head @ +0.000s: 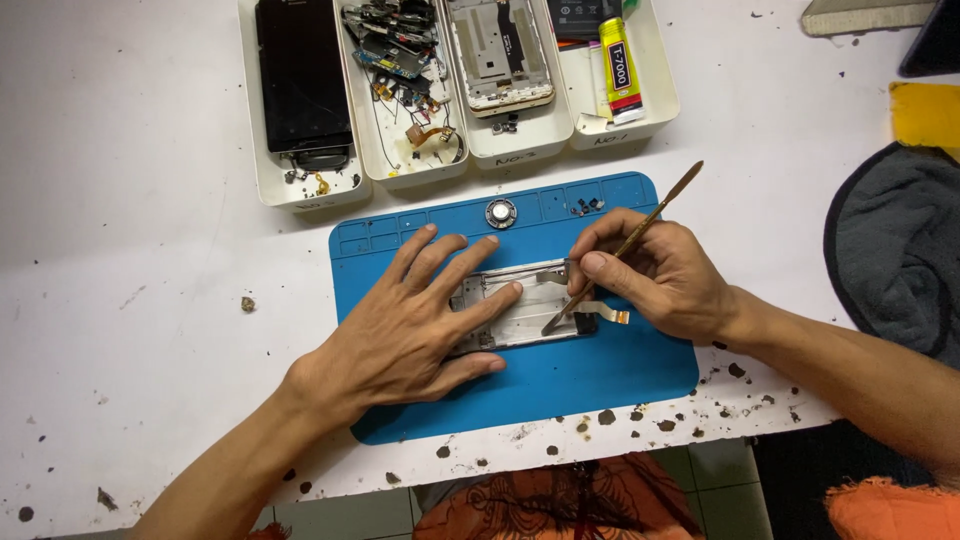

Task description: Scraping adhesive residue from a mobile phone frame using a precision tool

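A silver phone frame (535, 308) lies on a blue work mat (560, 385). My left hand (410, 325) rests flat on the frame's left part, fingers spread, pressing it down. My right hand (665, 280) grips a thin metal pry tool (640, 228) like a pen. The tool's flat tip touches the frame's right end, beside a small flex cable (607, 313) that sticks out to the right. A round silver part (501, 212) sits in a slot at the mat's top edge.
Several white trays stand behind the mat: one holds a black screen (303, 80), one loose circuit parts (400, 60), one a phone shell (500, 50), one a glue tube (620, 70). A grey cloth (895, 250) lies at the right. The table's near edge is scarred with dark spots.
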